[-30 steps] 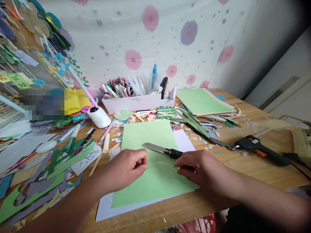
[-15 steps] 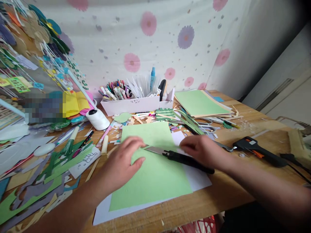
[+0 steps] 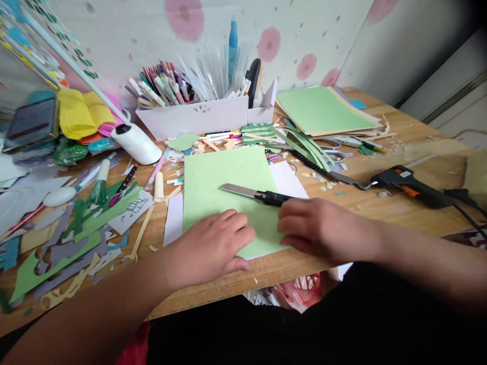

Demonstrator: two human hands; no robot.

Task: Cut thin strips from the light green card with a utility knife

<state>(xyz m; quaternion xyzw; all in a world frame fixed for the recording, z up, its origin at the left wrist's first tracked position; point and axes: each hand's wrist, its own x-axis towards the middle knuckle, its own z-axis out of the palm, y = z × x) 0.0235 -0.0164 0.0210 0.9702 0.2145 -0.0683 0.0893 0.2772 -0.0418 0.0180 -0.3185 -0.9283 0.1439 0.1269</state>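
Note:
A sheet of light green paper [image 3: 224,170] lies over white paper [image 3: 292,177] at the table's near edge. Across the green sheet rests a black-handled utility knife [image 3: 254,193], its blade extended and pointing left; the far part of its handle is hidden behind my right hand. My left hand [image 3: 216,243] lies palm down on the sheet's near part, thumb apart from the fingers by the lower edge. Near the sheet's lower right corner, my right hand [image 3: 319,228] has its fingers curled in. Whatever is between those fingers, if anything, cannot be made out.
Paper scraps [image 3: 72,253] cover the left side, beside a glue stick [image 3: 159,187]. Behind stand a white pen box [image 3: 194,119] and a lamp base [image 3: 137,144]. A glue gun [image 3: 411,185] and stacked green sheets [image 3: 327,109] are at right.
The view has tilted down. Both hands have drawn nearer to the sheet's front edge, the left one away from the blade tip. The knife keeps its place on the paper.

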